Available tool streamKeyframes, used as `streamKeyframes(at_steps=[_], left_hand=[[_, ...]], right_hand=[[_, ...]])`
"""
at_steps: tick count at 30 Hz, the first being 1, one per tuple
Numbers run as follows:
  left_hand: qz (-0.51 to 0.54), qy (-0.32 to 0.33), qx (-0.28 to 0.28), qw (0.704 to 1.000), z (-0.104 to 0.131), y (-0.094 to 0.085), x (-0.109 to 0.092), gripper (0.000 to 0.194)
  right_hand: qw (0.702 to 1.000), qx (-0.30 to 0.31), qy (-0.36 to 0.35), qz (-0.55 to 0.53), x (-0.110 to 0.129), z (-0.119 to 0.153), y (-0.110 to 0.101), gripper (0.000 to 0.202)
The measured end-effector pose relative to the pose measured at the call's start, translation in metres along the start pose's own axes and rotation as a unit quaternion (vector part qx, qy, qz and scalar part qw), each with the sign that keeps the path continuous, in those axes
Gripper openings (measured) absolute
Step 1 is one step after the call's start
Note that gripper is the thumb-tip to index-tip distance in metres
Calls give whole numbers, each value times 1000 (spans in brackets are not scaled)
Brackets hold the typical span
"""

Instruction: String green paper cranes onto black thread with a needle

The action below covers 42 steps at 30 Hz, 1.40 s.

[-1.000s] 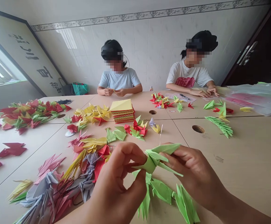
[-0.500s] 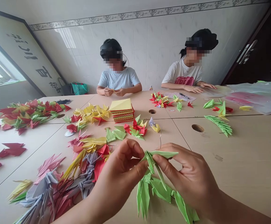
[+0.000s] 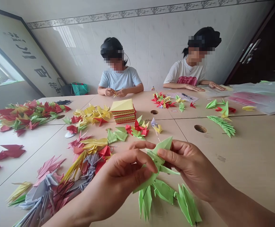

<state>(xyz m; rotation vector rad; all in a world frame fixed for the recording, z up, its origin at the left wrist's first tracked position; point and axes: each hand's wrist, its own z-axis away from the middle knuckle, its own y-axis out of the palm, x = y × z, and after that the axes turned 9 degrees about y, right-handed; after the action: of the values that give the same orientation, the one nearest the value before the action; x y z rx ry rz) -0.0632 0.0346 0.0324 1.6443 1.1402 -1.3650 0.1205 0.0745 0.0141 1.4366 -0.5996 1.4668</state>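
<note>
Between my hands is a light green folded paper piece [image 3: 164,147] with pointed flaps. My left hand [image 3: 125,176] pinches its lower left part, and my right hand [image 3: 187,167] grips its upper right flap between thumb and fingers. A thin needle or wire [image 3: 157,136] sticks up beyond the piece. Below my hands, more green folded pieces [image 3: 164,191] lie on the table, joined by dark string. Left of my left hand lies a heap of grey, pink, yellow and red folded pieces [image 3: 44,189] with black string.
On the table [image 3: 251,167] stands a stack of square paper [image 3: 123,111]. Colourful folded pieces [image 3: 30,115] pile up at the left. Two people sit across, one handling yellow paper, the other with hands near plastic sheets [image 3: 262,97]. A table hole [image 3: 200,128] is at the right.
The green piece has been turned, so that a broad flap now points up to the right. My left fingers have spread over it, and the needle or wire leans to the left.
</note>
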Motion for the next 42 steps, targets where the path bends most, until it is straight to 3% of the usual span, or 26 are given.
streamKeyframes(at_steps=[3, 8, 11, 15, 22, 25, 27, 31, 35, 42], left_hand=[[-17, -10, 49, 999, 0, -1, -2, 16], [-27, -25, 68, 997, 1, -1, -2, 17], [53, -32, 60, 996, 1, -1, 0, 6], [151, -22, 42, 987, -1, -3, 3, 28], [118, -83, 106, 984, -2, -7, 6, 26], [222, -117, 66, 966, -4, -6, 4, 33], [328, -124, 5, 937, -5, -8, 0, 38], [475, -66, -123, 869, -6, -13, -11, 54], [520, -53, -118, 844, -3, -10, -17, 60], [524, -52, -114, 842, -2, -4, -18, 59]], right_hand=[[999, -21, -19, 41, 2, 3, 1, 14], [991, -80, -37, 102, 8, 7, 4, 19], [993, -67, -45, 91, 6, 7, 1, 21], [997, -40, -27, 57, 3, 6, -5, 21], [998, -33, -23, 45, 3, 6, -5, 24], [997, -38, -45, 49, 3, 5, -7, 19], [995, -51, -78, 45, 4, 6, -7, 14], [986, -45, -147, 57, 7, 15, 2, 10], [987, -14, -137, 79, 9, 27, 15, 9], [977, -22, -120, 173, 9, 29, 14, 3]])
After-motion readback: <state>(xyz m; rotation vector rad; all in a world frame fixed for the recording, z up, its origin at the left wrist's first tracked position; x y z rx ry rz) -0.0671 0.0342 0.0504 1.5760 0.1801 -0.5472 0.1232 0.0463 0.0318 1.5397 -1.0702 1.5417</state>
